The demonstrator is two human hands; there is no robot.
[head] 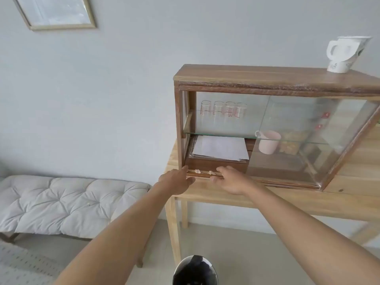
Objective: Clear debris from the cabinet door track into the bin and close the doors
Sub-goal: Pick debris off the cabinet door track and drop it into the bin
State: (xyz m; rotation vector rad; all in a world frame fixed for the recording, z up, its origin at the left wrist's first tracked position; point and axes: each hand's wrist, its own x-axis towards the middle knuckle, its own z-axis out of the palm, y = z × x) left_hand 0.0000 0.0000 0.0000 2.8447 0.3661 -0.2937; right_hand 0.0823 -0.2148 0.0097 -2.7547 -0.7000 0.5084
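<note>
Both grips, left hand (177, 180) and right hand (230, 179), spread open and empty; we risk nudging the pale crumpled debris scraps (197, 171) deeper along the wooden cabinet door track (203, 175).

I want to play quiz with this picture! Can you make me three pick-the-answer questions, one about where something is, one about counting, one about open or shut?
1. Where is the white mug?
A. on top of the cabinet
B. on the bench
C. on the floor

2. How many bits of debris lie in the door track?
A. none
B. two
C. five

3. How is the cabinet's left side?
A. shut
B. open
C. taped over

Answers: 1 A, the mug sits on the wooden top. 2 B, one crumpled bit and another lie between the left hand and the right hand. 3 B, no glass covers the papers.
</note>
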